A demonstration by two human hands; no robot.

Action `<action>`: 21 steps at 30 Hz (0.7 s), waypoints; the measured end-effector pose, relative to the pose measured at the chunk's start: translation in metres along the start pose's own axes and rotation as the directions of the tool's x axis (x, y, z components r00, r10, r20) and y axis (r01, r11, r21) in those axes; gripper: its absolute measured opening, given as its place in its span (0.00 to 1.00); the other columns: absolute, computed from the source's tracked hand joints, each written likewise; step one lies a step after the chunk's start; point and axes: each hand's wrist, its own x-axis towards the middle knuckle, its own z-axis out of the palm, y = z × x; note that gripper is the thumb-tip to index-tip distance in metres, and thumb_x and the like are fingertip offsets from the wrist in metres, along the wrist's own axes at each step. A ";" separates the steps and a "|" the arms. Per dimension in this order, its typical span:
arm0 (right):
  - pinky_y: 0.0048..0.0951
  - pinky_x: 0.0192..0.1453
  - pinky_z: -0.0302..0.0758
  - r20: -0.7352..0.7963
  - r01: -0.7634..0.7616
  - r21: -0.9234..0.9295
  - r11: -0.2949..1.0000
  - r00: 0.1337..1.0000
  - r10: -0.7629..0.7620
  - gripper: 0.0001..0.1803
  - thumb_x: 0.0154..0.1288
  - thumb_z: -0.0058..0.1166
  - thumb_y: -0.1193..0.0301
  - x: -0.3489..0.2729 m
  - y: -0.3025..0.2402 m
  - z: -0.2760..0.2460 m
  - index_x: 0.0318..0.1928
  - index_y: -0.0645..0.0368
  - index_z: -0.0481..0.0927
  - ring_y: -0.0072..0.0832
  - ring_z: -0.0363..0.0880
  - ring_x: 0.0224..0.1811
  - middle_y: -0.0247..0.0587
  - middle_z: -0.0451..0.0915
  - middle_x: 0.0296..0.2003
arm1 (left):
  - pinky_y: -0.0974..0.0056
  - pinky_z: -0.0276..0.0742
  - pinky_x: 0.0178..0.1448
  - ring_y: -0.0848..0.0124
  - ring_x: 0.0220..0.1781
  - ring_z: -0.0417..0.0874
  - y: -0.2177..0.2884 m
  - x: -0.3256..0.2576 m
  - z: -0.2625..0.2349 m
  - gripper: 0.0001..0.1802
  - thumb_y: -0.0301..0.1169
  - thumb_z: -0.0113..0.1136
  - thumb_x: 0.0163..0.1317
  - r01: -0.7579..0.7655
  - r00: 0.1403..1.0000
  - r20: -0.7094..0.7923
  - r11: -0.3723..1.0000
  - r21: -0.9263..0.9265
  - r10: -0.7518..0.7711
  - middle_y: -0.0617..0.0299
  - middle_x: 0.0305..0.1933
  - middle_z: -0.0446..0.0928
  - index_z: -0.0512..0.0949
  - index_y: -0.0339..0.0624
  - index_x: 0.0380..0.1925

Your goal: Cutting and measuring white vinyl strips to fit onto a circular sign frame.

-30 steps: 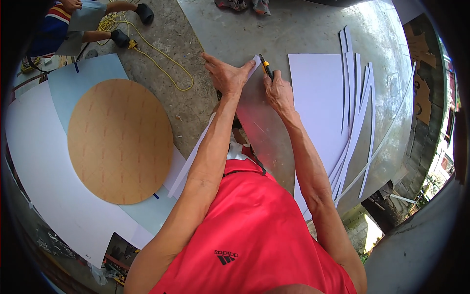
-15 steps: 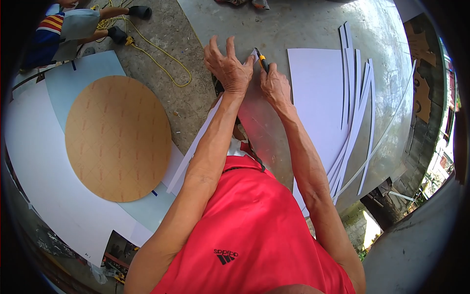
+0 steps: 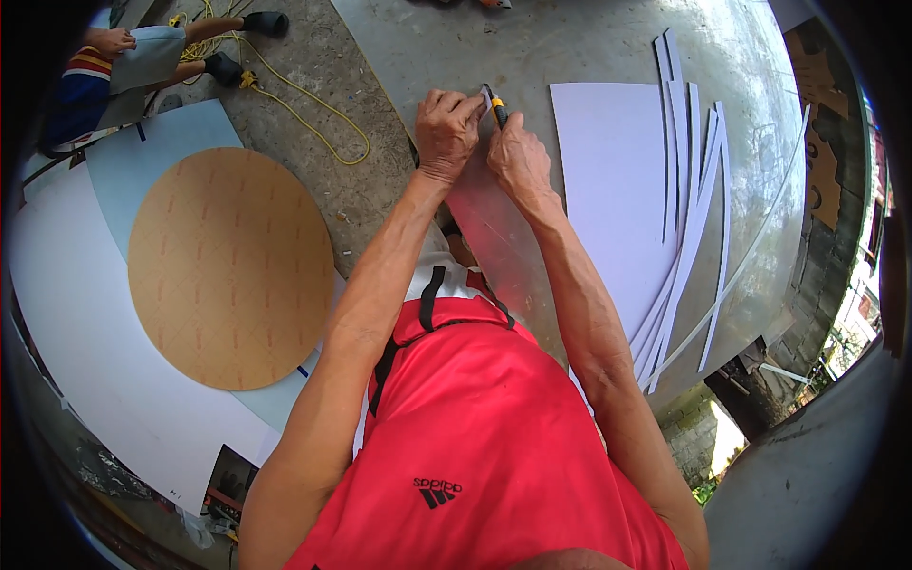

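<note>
My right hand (image 3: 521, 160) is wrapped round a utility knife (image 3: 499, 108) with a yellow and black handle, its blade end pointing away from me. Close to its left, my left hand (image 3: 448, 135) has its fingers curled in and pinches the end of a thin white strip (image 3: 483, 101). The blade is right against that end; whether it cuts in is too small to tell. Most of the strip is hidden behind my left hand and forearm. Both hands are over the left edge of a grey metal-topped table (image 3: 589, 47).
To the right lie a large white sheet (image 3: 608, 171) and several narrow white strips (image 3: 711, 171). On the left, a round brown board (image 3: 230, 271) rests on white and pale blue sheets. A yellow cord (image 3: 323, 109) crosses the concrete floor near a seated person's legs (image 3: 190, 57).
My left hand has curled its raised fingers in and come slightly nearer. My right hand has shifted a little left with the knife. The strip beside my left forearm is now mostly hidden.
</note>
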 end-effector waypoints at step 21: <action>0.55 0.40 0.80 0.123 0.001 -0.043 0.999 0.992 0.004 0.11 0.66 0.49 0.71 -0.001 -0.007 -0.018 0.41 0.66 0.67 0.59 0.84 0.35 0.63 0.82 0.30 | 0.58 0.62 0.41 0.67 0.37 0.72 -0.007 -0.007 -0.003 0.12 0.39 0.66 0.59 -0.167 0.985 0.072 0.976 0.138 0.158 0.69 0.31 0.72 0.87 0.56 0.43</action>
